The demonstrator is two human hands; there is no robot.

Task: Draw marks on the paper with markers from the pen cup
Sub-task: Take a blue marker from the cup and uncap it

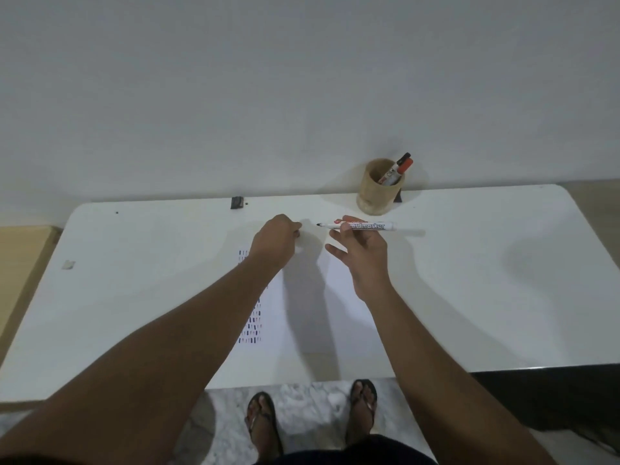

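My right hand (360, 250) holds a white whiteboard marker (360, 225) level above the table, its uncapped dark tip pointing left. My left hand (276, 238) is closed in a fist just left of that tip; what it holds, probably the cap, is hidden inside the fingers. Under both forearms lies the white paper (342, 297), with columns of short dark and reddish marks (251, 327) along its left side. The tan pen cup (377, 193) stands at the table's far edge, with two markers (397, 169) sticking out of it, one black-capped and one red-capped.
The white table (486, 280) stands against a pale wall. A small black object (237, 202) sits at the far edge, and a small pale scrap (68, 264) lies at the left. A wooden surface (20, 263) adjoins the table's left side. My sandalled feet show below the near edge.
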